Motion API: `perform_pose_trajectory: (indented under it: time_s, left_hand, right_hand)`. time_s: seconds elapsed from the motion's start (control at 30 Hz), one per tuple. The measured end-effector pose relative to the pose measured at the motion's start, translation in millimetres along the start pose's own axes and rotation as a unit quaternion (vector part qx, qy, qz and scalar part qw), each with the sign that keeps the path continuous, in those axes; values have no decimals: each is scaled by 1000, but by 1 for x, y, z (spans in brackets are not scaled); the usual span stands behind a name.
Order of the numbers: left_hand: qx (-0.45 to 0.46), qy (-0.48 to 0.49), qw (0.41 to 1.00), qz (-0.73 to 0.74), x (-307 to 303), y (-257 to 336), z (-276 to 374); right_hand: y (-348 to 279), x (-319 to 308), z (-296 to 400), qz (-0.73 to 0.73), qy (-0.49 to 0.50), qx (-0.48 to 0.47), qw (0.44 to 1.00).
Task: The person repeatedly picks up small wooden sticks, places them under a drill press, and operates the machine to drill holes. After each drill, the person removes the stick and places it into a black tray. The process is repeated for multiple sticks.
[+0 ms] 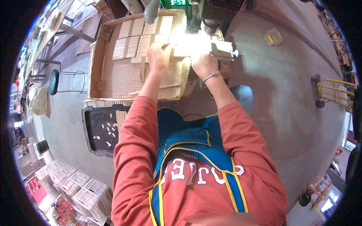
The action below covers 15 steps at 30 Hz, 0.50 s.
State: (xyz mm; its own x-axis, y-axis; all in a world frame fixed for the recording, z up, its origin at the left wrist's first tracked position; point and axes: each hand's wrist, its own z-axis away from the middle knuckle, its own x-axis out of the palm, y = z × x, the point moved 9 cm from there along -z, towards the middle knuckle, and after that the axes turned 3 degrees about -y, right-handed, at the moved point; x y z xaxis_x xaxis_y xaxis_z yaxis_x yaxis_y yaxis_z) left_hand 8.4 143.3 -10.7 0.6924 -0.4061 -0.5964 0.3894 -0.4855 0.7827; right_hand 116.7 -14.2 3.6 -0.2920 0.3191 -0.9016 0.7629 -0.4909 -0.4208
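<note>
Thumb and fingers of my left hand (pixel 159 56) come together over the right side of a shallow cardboard box (pixel 118 82), beside the strong glare. Whether they pinch something is lost in the white light. My right hand (pixel 204 65), with a metal bracelet at the wrist, is curled at the near edge of a brightly lit metal fixture (pixel 223 48). Its fingertips are washed out, so its hold is hidden. Above the fixture hangs the dark head of a machine (pixel 210 25). Several blocks of thin wooden strips (pixel 125 46) lie in rows in the box, with a loose strip (pixel 142 68) nearby.
A grey rounded machine part (pixel 152 12) overhangs the box's far edge. Below the box stands a black tray (pixel 99 130) with several small pale pieces. A stool (pixel 54 82) is at left, stacked plastic crates (pixel 82 186) lower left, a yellow trolley (pixel 333 90) at right.
</note>
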Motion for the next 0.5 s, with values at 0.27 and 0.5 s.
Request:
perform_pose_trajectory:
  time_s: [0.27,0.5]
  left_hand:
    - [174,46,965,-192,6,43,7]
    - [154,29,978,-141,5,36,2]
  right_hand:
    - [9,8,-1,-13,-30,54,998]
    - [11,16,-4,12,-34,37,999]
